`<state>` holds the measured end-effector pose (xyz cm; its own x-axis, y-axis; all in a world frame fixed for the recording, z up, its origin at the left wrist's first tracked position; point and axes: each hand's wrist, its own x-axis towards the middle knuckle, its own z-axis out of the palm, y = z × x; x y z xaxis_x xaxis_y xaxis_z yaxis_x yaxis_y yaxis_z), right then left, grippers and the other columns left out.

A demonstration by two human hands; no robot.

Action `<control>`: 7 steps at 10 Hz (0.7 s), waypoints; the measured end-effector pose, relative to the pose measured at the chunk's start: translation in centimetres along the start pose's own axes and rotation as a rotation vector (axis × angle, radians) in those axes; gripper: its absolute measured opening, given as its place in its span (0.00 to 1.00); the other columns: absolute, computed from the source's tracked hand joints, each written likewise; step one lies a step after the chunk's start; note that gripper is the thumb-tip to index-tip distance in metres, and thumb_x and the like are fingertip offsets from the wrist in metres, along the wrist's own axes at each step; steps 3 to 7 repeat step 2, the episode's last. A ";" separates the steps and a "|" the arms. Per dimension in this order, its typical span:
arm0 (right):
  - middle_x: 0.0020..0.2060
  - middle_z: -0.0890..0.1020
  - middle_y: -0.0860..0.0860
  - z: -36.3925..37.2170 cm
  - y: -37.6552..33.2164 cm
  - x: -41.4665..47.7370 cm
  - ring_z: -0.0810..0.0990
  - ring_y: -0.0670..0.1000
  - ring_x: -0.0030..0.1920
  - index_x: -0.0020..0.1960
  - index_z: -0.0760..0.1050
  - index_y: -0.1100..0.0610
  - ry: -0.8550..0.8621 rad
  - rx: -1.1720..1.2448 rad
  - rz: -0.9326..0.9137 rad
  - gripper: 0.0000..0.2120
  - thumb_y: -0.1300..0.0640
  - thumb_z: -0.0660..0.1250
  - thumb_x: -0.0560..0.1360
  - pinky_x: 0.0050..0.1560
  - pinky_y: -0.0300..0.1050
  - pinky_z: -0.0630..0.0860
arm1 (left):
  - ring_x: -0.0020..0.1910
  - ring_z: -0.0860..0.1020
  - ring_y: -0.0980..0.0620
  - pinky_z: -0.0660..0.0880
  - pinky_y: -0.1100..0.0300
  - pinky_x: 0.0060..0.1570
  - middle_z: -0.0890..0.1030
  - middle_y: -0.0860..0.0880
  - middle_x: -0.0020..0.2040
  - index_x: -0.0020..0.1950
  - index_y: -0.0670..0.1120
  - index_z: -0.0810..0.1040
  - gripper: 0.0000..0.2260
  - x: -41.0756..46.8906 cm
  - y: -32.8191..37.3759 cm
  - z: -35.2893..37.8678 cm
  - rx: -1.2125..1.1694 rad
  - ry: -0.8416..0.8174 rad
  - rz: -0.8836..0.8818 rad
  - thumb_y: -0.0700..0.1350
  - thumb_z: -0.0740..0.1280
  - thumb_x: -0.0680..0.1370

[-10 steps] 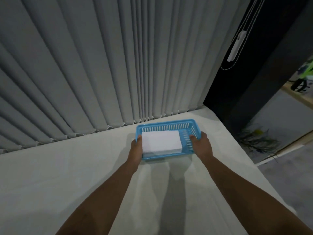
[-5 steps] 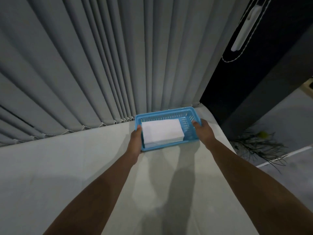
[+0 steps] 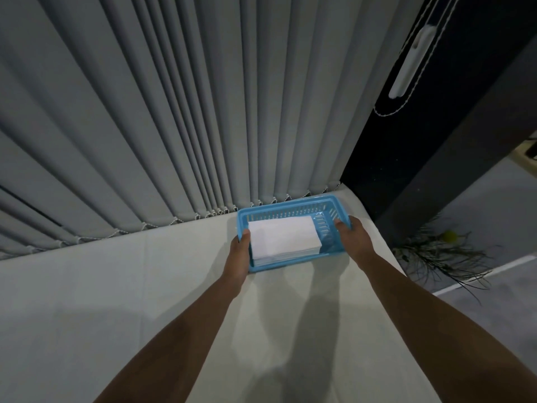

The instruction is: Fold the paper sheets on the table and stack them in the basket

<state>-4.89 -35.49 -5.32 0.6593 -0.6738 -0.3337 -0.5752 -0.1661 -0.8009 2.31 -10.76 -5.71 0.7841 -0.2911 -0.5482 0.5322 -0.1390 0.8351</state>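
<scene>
Lying flat inside a blue slotted plastic basket (image 3: 290, 205), the stack of folded white paper sheets (image 3: 283, 238) fills the left and middle of the basket floor, its edges squared and its layers showing along the near side; a strip of bare slotted floor stays visible to the right of the stack. The basket is at the far right corner of the bench (image 3: 116, 301), its long back wall just beside the hem of the blinds, and whether its base rests fully on the surface cannot be told. Both hands hold it by its short ends. The left hand (image 3: 239, 254) grips the left end, with the thumb hooked over the rim and touching the edge of the paper stack. The right hand (image 3: 353, 238) grips the right end, its fingers curled over the rim into the basket. Both bare forearms reach in from the bottom of the view and cast soft shadows on the pale cloth that covers the bench. Behind it hang grey vertical fabric blinds (image 3: 174, 112), linked by a beaded chain along the bottom. To the right, a white cord pull (image 3: 412, 62) hangs against a dark wall, and below it, on the grey floor, lies a spray of thin dry stems (image 3: 441, 257) with a small yellow-green ball (image 3: 449, 235) among them.
</scene>
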 end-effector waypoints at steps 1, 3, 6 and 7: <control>0.65 0.75 0.59 0.2 0.2 -0.6 0.77 0.58 0.59 0.71 0.64 0.57 0.047 -0.091 -0.016 0.24 0.45 0.59 0.79 0.50 0.49 0.77 | 0.60 0.78 0.46 0.72 0.42 0.65 0.79 0.50 0.62 0.67 0.55 0.69 0.30 0.3 -1.2 -0.8 0.163 0.003 0.065 0.72 0.51 0.73; 0.75 0.63 0.58 0.6 -0.7 -2.3 0.62 0.61 0.73 0.77 0.55 0.59 0.198 -0.259 -0.129 0.31 0.44 0.57 0.80 0.69 0.59 0.65 | 0.76 0.60 0.46 0.54 0.48 0.76 0.62 0.47 0.77 0.76 0.49 0.57 0.34 -0.3 -1.3 -2.2 0.423 0.080 0.121 0.68 0.48 0.77; 0.75 0.63 0.58 0.6 -0.7 -2.3 0.62 0.61 0.73 0.77 0.55 0.59 0.198 -0.259 -0.129 0.31 0.44 0.57 0.80 0.69 0.59 0.65 | 0.76 0.60 0.46 0.54 0.48 0.76 0.62 0.47 0.77 0.76 0.49 0.57 0.34 -0.3 -1.3 -2.2 0.423 0.080 0.121 0.68 0.48 0.77; 0.75 0.63 0.58 0.6 -0.7 -2.3 0.62 0.61 0.73 0.77 0.55 0.59 0.198 -0.259 -0.129 0.31 0.44 0.57 0.80 0.69 0.59 0.65 | 0.76 0.60 0.46 0.54 0.48 0.76 0.62 0.47 0.77 0.76 0.49 0.57 0.34 -0.3 -1.3 -2.2 0.423 0.080 0.121 0.68 0.48 0.77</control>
